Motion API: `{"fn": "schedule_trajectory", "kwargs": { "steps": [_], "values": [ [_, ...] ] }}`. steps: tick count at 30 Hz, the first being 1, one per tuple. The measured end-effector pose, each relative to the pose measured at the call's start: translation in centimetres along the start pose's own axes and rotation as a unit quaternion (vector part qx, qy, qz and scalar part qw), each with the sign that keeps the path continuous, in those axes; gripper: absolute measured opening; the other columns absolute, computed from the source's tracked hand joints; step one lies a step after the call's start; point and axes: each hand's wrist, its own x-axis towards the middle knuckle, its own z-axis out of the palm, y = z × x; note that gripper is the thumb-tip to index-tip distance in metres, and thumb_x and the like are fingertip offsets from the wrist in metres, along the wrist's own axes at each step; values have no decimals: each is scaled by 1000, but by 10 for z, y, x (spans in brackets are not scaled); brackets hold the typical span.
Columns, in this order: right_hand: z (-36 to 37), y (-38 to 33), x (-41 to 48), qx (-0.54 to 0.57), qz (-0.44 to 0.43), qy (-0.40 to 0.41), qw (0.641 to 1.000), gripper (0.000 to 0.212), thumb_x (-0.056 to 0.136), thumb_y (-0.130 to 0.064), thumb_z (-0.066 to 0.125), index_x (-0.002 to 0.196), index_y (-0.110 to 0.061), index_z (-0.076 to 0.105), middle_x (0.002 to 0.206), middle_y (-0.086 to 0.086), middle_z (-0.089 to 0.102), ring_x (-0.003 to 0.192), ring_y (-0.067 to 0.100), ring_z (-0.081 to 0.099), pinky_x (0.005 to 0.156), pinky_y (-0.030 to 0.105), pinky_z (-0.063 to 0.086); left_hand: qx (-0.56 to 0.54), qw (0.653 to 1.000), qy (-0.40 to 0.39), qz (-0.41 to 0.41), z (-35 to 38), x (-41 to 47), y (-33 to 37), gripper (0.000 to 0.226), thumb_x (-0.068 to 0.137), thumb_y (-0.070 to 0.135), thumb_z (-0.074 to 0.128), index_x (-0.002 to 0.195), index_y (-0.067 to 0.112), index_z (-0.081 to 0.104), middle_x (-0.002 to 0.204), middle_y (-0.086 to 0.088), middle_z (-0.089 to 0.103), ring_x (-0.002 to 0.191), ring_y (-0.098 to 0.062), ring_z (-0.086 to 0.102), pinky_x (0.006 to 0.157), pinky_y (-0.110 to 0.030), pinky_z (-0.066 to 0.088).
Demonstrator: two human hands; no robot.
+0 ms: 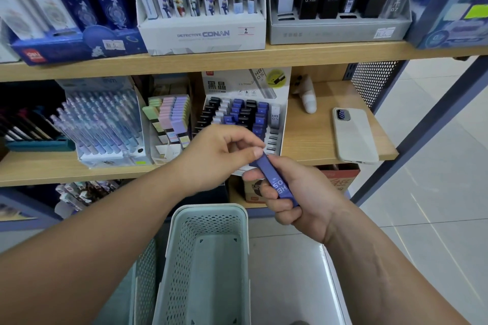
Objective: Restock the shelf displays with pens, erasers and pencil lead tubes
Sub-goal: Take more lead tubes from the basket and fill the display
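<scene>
two hands on one tube, and the coming move turns on which way that tube points. the middle shelf (311, 137) carries the stock, and the pale green basket (211, 210) sits below it, close to my body. on that shelf the lead tube display (237, 84) stands just right of the erasers (171, 116), with a phone (353, 134) lying well off to its right. its rows of black and blue tube tops look mostly full.

my right grip (298, 198) is wrapped round the lower half of a blue lead tube (274, 182), fingers curled and holding it firmly. my left grip (211, 155) pinches the tube's upper end between thumb and forefinger.

the tube hangs in the air just in front of the display's lower edge and above the basket's far rim, touching neither. its long axis runs from my right palm up and to the left, so the far end aims at the display's front rows. the printed label reads upside down to me, and i cannot tell which end is the cap.

the left grip is nearer the slots. i judge the tube wants tipping more upright to match the rows before it goes in.
</scene>
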Motion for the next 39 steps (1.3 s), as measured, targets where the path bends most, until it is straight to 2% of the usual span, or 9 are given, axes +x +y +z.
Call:
{"fn": "schedule_trajectory", "kwargs": {
  "steps": [4, 8, 11, 15, 19, 23, 27, 30, 39],
  "values": [
    [3, 1, 0, -21, -35, 37, 998, 27, 99, -32, 60, 106, -8, 68, 65, 5, 55, 47, 9, 31, 41, 18, 15, -58, 997, 28, -36, -3, -14, -10, 8, 86, 18, 75, 88, 25, 75, 79, -9, 70, 66, -26, 55, 63, -37, 48],
    [5, 1, 1, 12, -87, 107, 990, 11, 92, -10, 67, 102, -6, 65, 79, 14, 71, 50, 13, 51, 45, 20, 35, -113, 983, 89, -116, -2, -29, -19, 11, 90, 7, 71, 84, 15, 72, 69, 0, 67, 59, -18, 56, 58, -28, 48],
    [5, 2, 1, 28, -122, 142, 982, 7, 92, -7, 69, 93, -8, 62, 85, 14, 72, 59, 16, 59, 50, 22, 45, -107, 976, 105, -160, 0, -37, -23, 8, 91, 10, 70, 84, 14, 70, 65, 4, 67, 58, -16, 59, 57, -22, 45],
    [4, 4, 3, 13, -163, 172, 971, 6, 94, -11, 69, 88, -8, 67, 77, 6, 69, 61, 16, 64, 55, 25, 52, -3, 979, 137, -148, 1, -40, -29, 6, 86, 22, 77, 84, 25, 73, 74, 8, 67, 63, -8, 59, 64, -21, 46],
    [-2, -3, 6, -20, -216, 241, 946, 2, 94, -7, 68, 95, -8, 68, 73, 9, 70, 61, 16, 66, 61, 29, 56, 253, 941, 224, -13, -15, -35, -42, 35, 86, 37, 73, 119, 26, 67, 120, 6, 59, 109, -12, 54, 94, -25, 39],
    [-6, -14, 2, -32, -270, 315, 909, 19, 91, -8, 72, 106, -14, 62, 82, 13, 67, 61, 15, 68, 67, 40, 63, 359, 926, 118, 8, -27, -20, -60, 63, 94, 45, 61, 151, 29, 39, 160, -2, 32, 144, -27, 32, 117, -48, 27],
    [-6, -18, -5, -39, -298, 346, 889, 17, 92, -11, 71, 104, -19, 62, 79, 8, 68, 62, 13, 70, 69, 38, 64, 418, 909, 11, 0, -29, -9, -74, 81, 94, 53, 55, 159, 32, 12, 168, 5, 3, 154, -26, 7, 123, -54, 9],
    [-8, -18, -5, -70, -308, 375, 872, 15, 96, -12, 66, 102, -25, 62, 82, 7, 70, 62, 9, 70, 61, 26, 60, 447, 894, 5, 12, -29, -7, -81, 96, 87, 55, 63, 159, 32, 5, 168, 6, 3, 154, -26, 6, 123, -55, 11],
    [-1, -36, 1, -229, -353, 424, 802, 15, 100, -14, 59, 111, -24, 62, 86, 6, 72, 69, 10, 72, 61, 26, 60, 497, 866, 33, 33, -30, -6, -86, 109, 76, 64, 68, 159, 30, 6, 168, 5, 8, 152, -25, 13, 119, -60, 15]
  ]
}}
